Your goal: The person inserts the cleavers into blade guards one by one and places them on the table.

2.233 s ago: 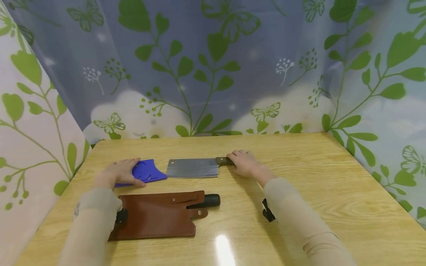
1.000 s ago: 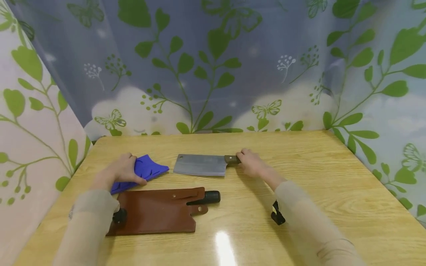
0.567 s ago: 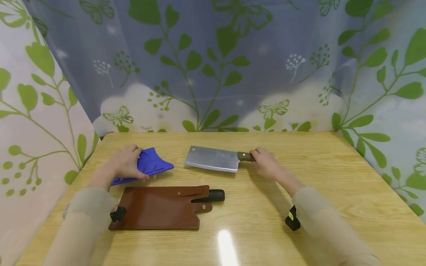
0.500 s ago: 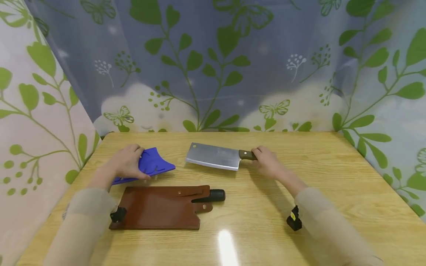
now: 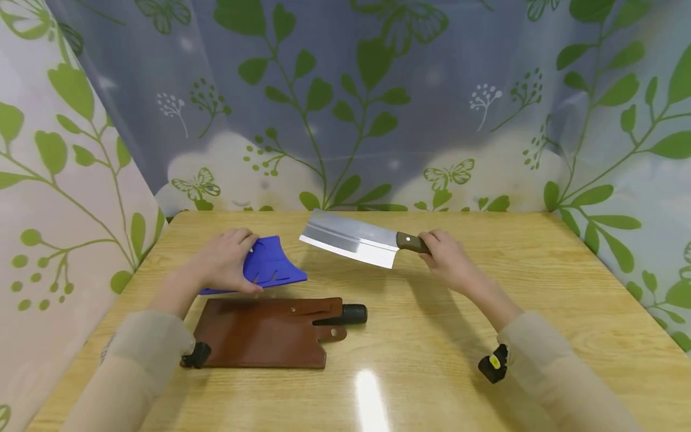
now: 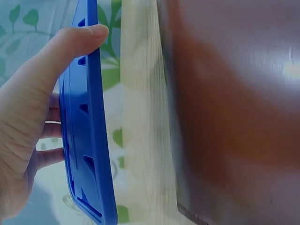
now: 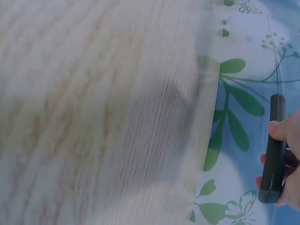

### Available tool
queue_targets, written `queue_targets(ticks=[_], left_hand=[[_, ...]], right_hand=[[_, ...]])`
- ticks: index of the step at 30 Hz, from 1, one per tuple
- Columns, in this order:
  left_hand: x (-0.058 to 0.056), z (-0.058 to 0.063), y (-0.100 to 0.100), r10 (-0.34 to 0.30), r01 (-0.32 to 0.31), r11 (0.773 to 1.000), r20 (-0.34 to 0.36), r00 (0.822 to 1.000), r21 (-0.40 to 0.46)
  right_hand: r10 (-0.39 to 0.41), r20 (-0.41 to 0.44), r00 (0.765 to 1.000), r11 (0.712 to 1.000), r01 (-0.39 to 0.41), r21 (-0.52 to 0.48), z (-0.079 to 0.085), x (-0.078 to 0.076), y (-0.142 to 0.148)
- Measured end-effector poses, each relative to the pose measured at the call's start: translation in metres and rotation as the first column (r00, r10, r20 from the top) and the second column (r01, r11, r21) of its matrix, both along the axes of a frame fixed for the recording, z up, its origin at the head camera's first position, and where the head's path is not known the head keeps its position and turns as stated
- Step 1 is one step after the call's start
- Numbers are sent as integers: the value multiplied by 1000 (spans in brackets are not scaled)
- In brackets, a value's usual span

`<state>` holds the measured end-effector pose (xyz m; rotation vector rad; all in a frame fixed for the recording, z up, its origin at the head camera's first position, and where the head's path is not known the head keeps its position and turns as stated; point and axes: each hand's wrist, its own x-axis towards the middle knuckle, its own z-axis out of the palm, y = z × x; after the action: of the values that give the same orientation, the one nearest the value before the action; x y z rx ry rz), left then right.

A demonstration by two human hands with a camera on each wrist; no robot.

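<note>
My right hand point(image 5: 450, 261) grips the brown handle of a cleaver point(image 5: 351, 240), raised off the table with its wide blade pointing left and its far end tilted up. In the right wrist view the cleaver's handle point(image 7: 273, 154) lies between thumb and fingers, the blade seen edge-on. My left hand point(image 5: 228, 261) holds a flat blue plastic piece point(image 5: 272, 265) with a curved notch and slots, like a blade guard. The left wrist view has thumb and fingers on opposite sides of this blue piece point(image 6: 89, 122), above the table. A gap separates blade and blue piece.
A brown leather sheath point(image 5: 264, 336) lies in front of the left hand, a black handle point(image 5: 354, 314) sticking out of its right end. The wooden table point(image 5: 459, 384) ends at a patterned curtain point(image 5: 351, 120) behind. Both wrists wear small black devices.
The cleaver, flat on the table at first, has risen, shifted right and tilted. The blue piece has also come up off the table and moved slightly right. The leather sheath stays put.
</note>
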<state>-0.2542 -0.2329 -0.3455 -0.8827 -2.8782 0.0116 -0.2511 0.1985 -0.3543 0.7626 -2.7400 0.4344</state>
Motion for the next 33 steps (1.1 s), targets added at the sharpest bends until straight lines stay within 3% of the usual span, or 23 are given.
queue_targets(ticks=[9,17,33], left_hand=[[6,4,20,-38,39,999,-26,999,36],[5,0,21,-49,52,997,-49,998,57],[5,-1,25,-55,52,998,-78,995,-29]], right_hand=[[-32,-60,998,999,32,-1,0,10,-9],[-56,-58,997,998,54,-39,-1,12,-11],[-33,-71,997,999,31,-37,-2,13,-13]])
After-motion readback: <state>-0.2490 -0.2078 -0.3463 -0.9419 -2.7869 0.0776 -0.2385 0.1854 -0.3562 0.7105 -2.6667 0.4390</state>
